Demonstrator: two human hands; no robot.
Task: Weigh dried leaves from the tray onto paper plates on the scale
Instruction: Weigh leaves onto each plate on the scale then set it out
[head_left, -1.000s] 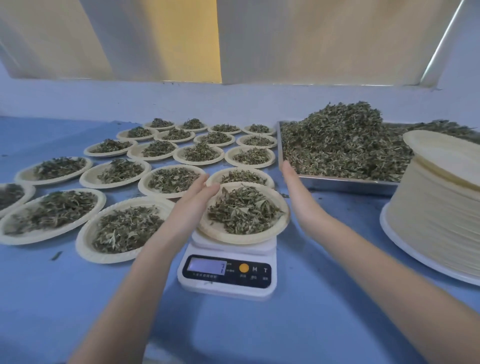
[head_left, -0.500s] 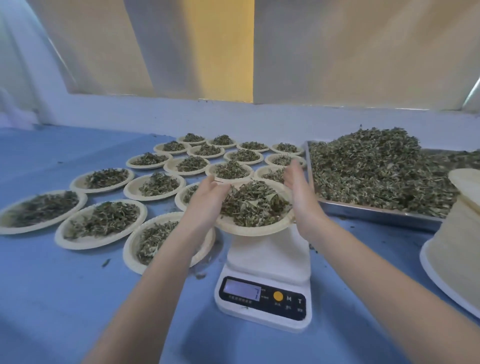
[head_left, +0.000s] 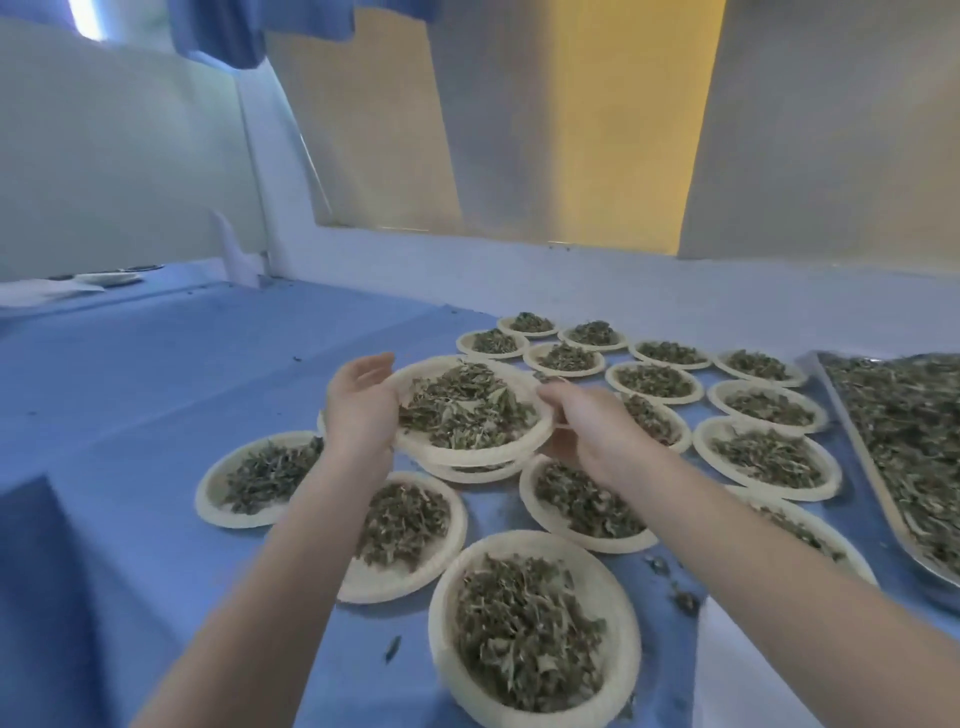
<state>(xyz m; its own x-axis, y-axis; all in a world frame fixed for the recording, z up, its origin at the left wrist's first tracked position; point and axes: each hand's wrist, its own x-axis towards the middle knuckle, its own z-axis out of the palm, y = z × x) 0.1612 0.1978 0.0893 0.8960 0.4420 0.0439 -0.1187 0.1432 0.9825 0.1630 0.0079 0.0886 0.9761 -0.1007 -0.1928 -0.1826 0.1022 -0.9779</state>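
Paper plates of dried leaves (head_left: 769, 457) already crowd the blue table (head_left: 156, 395); both hands, left (head_left: 358, 410) and right (head_left: 587, 421), grip the rims of another filled plate (head_left: 467, 410) held above them. The tray (head_left: 904, 447) is still heaped, so much weighing remains; no scale shows.

We reach both bare forearms forward, converging on the filled paper plate (head_left: 470, 410). Our left hand (head_left: 361, 410) cups its left rim, fingers curled up beside the edge, while our right hand (head_left: 587, 426) grips its right rim, thumb on top, fingers underneath.
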